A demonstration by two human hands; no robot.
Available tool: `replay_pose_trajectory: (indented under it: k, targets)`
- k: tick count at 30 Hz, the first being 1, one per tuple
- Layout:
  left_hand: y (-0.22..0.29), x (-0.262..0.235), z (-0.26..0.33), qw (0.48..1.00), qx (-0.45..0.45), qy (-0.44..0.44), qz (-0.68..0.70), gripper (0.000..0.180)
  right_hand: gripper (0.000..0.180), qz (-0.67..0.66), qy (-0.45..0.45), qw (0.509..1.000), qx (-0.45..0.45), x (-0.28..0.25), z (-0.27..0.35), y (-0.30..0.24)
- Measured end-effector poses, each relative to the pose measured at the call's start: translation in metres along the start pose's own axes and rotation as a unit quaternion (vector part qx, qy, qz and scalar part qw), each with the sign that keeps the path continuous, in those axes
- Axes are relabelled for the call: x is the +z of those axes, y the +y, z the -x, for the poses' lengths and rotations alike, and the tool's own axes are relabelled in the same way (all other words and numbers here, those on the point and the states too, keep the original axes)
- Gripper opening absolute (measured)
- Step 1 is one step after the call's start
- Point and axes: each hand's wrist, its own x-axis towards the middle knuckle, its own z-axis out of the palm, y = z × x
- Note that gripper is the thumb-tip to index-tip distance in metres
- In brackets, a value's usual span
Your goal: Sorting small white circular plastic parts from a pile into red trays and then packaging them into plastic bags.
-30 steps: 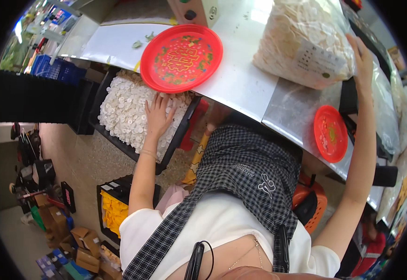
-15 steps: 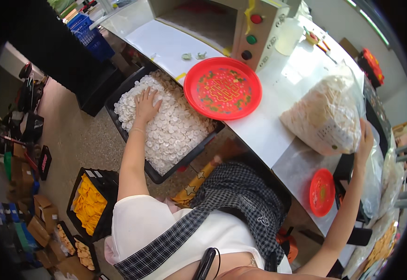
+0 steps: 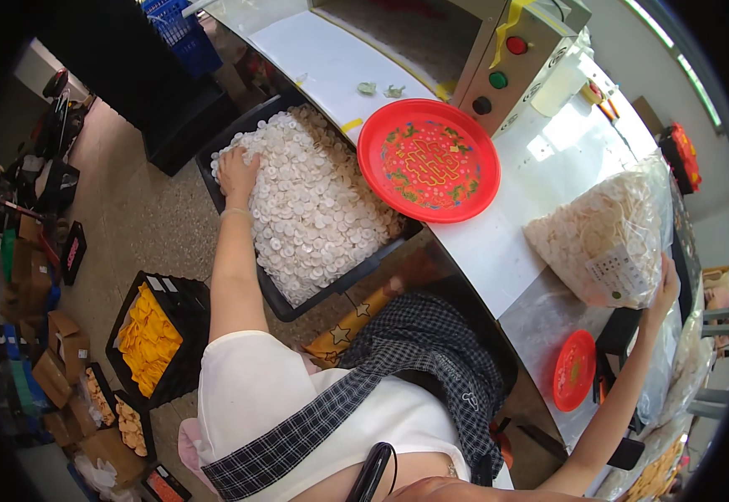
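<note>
L hand [image 3: 237,171] digs, fingers curled, in white discs [image 3: 318,209]; R hand [image 3: 664,289] flat on bag [image 3: 611,238].
Risk: discs spill over crate [image 3: 276,301] edge w/ big scoop; bag may tip off counter [image 3: 498,251].

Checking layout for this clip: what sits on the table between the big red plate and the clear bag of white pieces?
Nothing: the head view shows only bare white tabletop between the big red plate and the clear bag.
</note>
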Motion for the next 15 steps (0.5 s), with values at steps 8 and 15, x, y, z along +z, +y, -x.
replay_pose_trajectory:
  k: [8,15]
  targets:
    - [0.062,0.011,0.023,0.995,-0.081,0.061,-0.007,0.041,0.026,-0.014,-0.016,1.0,0.008,0.0,0.001,0.014]
    - [0.122,-0.001,0.055,0.999,0.038,-0.013,0.008,0.036,0.028,-0.046,-0.001,0.999,-0.011,0.007,-0.001,0.008]
